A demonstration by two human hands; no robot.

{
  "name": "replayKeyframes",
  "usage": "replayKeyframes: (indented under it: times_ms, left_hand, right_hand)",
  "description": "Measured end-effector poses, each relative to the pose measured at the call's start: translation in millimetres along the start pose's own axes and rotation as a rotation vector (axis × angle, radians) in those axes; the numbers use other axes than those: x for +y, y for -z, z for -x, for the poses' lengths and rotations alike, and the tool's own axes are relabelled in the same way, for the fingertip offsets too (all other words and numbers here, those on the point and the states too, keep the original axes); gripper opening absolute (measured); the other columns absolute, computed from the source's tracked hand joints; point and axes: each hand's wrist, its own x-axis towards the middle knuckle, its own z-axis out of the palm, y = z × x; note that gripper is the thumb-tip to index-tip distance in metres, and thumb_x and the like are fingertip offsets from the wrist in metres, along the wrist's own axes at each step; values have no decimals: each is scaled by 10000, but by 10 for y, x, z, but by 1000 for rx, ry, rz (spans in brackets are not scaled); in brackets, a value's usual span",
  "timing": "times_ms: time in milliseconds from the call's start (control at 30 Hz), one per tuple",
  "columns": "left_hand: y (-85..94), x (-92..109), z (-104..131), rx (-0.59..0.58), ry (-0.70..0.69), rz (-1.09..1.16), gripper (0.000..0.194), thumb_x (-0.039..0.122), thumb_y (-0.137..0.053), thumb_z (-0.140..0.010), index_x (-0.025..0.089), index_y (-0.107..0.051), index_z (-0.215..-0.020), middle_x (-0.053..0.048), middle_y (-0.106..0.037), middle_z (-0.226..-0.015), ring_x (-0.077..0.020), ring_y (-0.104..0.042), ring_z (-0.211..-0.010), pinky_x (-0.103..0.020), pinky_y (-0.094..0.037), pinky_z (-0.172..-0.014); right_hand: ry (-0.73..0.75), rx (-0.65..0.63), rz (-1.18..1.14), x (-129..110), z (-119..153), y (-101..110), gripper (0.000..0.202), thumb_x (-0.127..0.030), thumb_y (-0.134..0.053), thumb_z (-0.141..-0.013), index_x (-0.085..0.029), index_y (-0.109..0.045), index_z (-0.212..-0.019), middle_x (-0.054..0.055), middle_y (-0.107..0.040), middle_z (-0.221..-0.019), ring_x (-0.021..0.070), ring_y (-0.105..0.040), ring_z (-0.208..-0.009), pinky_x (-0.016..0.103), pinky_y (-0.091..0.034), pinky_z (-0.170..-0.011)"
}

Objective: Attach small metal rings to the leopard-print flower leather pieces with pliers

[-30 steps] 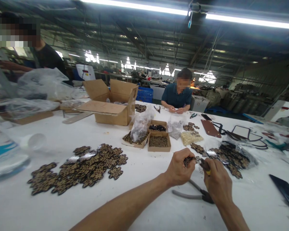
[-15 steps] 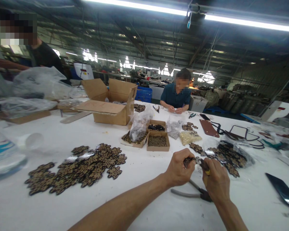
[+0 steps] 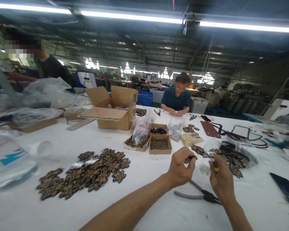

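Note:
My left hand [image 3: 181, 165] is closed in a pinch on a small leopard-print patch [image 3: 188, 159], mostly hidden by the fingers, with a dark tip showing past them. To its right, my right hand [image 3: 222, 179] wraps around a yellow-and-dark hand tool [image 3: 216, 166], whose exact kind is hidden by the fingers. A gap separates the two hands. Small silvery pieces [image 3: 204, 169] lie scattered on the table between them. Below, grey-handled pliers [image 3: 191, 195] rest on the white table, their dark head running under my right wrist.
A pile of flower-shaped leopard-print patches [image 3: 93, 173] spreads at left, another [image 3: 233, 157] at right. Small boxes of studs [image 3: 160, 144] and an open carton [image 3: 113, 123] stand ahead. A phone [image 3: 285, 187] lies far right. A co-worker [image 3: 175, 96] sits opposite.
My right hand has drawn away to the right with the tool, leaving a gap from the left hand. The left hand keeps its pinch. The view has shifted slightly.

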Motion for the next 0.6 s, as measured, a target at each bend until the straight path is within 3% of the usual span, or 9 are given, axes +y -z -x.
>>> replayKeyframes:
  times_ms: [200,400,600]
  left_hand:
    - [-20,-3,33,-35,-129,-69,79,158,-544,-882,186,-583,-945,-84,-626,-849,-199,-576,-809,-352,-469,-723]
    - [-19,-2,20,-66,-269,-170,121,141,-546,-873,178,-598,-976,-93,-640,-857,-207,-584,-805,-365,-474,-717]
    - [-16,5,27,-127,-317,-272,132,161,-513,-887,182,-612,-971,-100,-644,-850,-208,-583,-791,-372,-476,-716]
  right_hand:
    - [-145,85,54,78,-66,120,478,-476,-433,-993,-114,-556,-1281,182,-641,-1093,303,-610,-961,451,-496,-854]
    - [-143,93,45,56,-83,121,495,-515,-407,-995,-110,-573,-1226,171,-632,-1047,292,-599,-936,438,-489,-843]
    - [-143,78,17,35,-65,80,483,-527,-406,-993,-125,-584,-1193,165,-640,-1035,282,-604,-898,432,-495,-810]
